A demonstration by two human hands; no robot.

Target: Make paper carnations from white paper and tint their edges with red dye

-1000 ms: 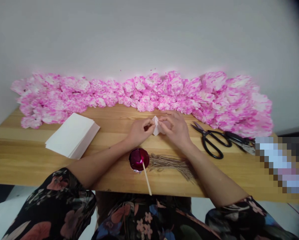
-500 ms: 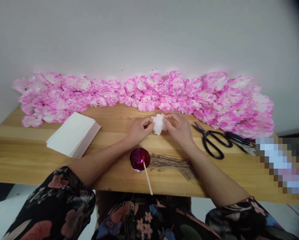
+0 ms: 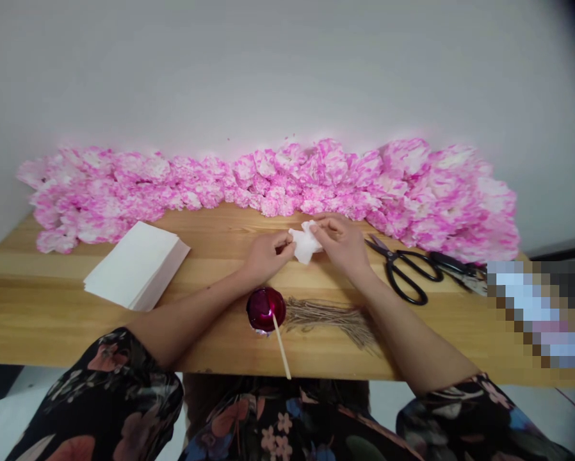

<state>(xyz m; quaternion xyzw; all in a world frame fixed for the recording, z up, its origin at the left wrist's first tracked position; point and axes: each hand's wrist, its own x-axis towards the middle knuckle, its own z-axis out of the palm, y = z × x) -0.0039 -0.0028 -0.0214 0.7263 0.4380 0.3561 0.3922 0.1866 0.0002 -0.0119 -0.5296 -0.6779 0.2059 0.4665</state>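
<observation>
The person wore a black garment [image 3: 335, 422] printed with coral, pink and blue flowers [image 3: 283, 422] and, below the near edge of the tabletop [image 3: 220, 351], what seemed a dim green leaf [image 3: 364, 447]. Its loose, matching sleeves [image 3: 109, 397] stopped around the elbows.

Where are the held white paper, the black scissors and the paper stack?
White paper [image 3: 306, 247], head view: its creased middle.
Black scissors [image 3: 390, 256], head view: at the pivot.
Paper stack [image 3: 131, 264], head view: its top sheet.

Soft, diffuse light gives way to a black upper-right corner.
</observation>
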